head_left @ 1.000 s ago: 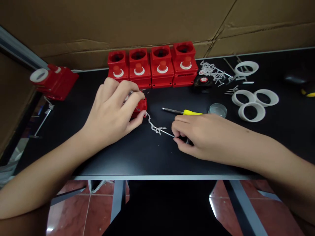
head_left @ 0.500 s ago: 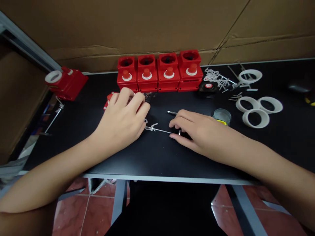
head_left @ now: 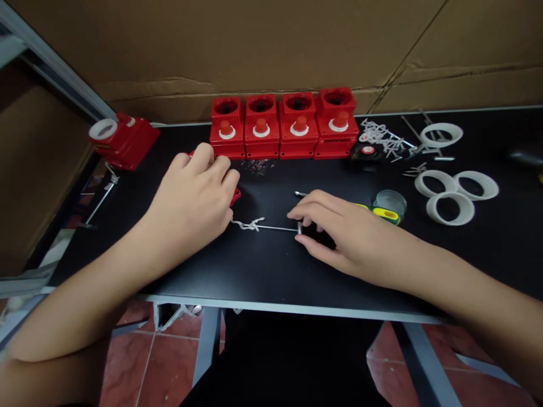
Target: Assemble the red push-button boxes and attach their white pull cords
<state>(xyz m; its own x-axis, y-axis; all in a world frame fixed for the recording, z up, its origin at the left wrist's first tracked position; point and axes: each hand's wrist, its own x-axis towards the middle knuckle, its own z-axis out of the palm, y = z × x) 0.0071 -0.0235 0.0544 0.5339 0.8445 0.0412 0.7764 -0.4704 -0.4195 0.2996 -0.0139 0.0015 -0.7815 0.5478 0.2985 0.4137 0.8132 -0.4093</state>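
Note:
My left hand [head_left: 193,195] is curled over a small red plastic housing [head_left: 236,195], most of which lies hidden under the palm. From beside its fingers a knotted white cord [head_left: 248,224] runs to a thin metal hammer [head_left: 278,228] with a short cylindrical head. My right hand [head_left: 335,226] has its thumb and bent fingers around that head, low over the black table. A metal shaft tip [head_left: 300,194] pokes out beyond the right fingers. Behind this hand lies a yellow-and-green handle [head_left: 387,215]; whether it belongs to the shaft is hidden.
Several red housings [head_left: 262,127] stand in a row against the cardboard wall [head_left: 271,45]. Another red housing [head_left: 136,141] with a hanging hammer sits at left. White rings [head_left: 450,209], a glass dish [head_left: 391,200] and a pile of corded hammers [head_left: 382,138] are at right.
My left hand has shifted left with the red housing, and the white cord shows longer. The hammer has moved left too, its head now nearer my right fingertips. The view has swung slightly left.

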